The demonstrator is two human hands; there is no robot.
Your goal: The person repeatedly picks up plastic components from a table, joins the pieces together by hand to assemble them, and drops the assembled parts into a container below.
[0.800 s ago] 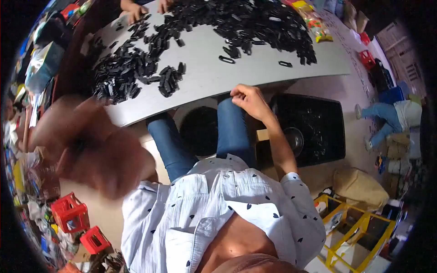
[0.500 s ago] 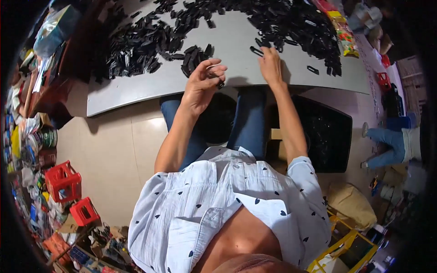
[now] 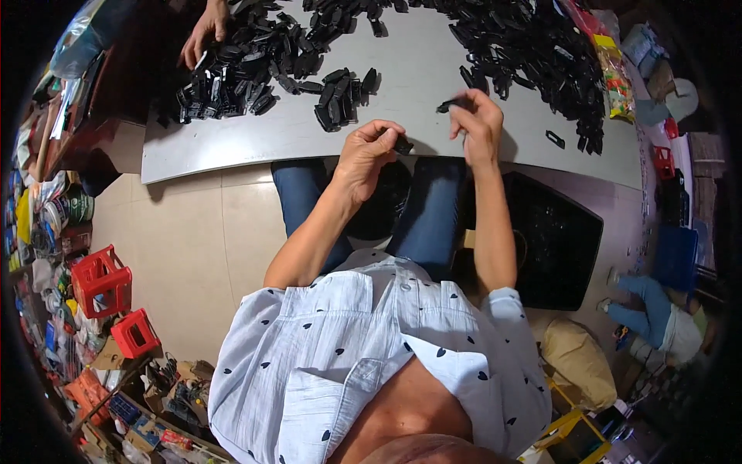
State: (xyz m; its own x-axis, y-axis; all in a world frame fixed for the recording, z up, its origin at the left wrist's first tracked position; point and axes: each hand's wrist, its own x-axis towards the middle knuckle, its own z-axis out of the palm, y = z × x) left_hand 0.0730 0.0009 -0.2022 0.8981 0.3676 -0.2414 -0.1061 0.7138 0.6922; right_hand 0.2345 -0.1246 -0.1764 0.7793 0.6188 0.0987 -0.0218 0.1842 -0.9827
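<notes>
Over the table's near edge, my left hand (image 3: 365,158) pinches a small black plastic part (image 3: 403,145) between thumb and fingers. My right hand (image 3: 480,130) is a little farther off and to the right, its fingers closed on another elongated black plastic part (image 3: 446,107); the fingertips are slightly blurred. The two parts are apart. Left of my hands lies a small cluster of similar black parts (image 3: 337,97). One single ring-shaped black part (image 3: 555,139) rests to the right of my right hand.
Large heaps of black parts cover the left (image 3: 232,73) and right (image 3: 525,46) of the grey table (image 3: 193,158). Another person's hand (image 3: 205,35) reaches into the left heap. A colourful packet (image 3: 613,77) lies at the right edge. Red stools (image 3: 103,282) stand on the floor at left.
My right hand has lifted a black part off the table and come nearer my left hand. My left hand now shows a part at its fingertips. Another person's hand has appeared at the left heap.
</notes>
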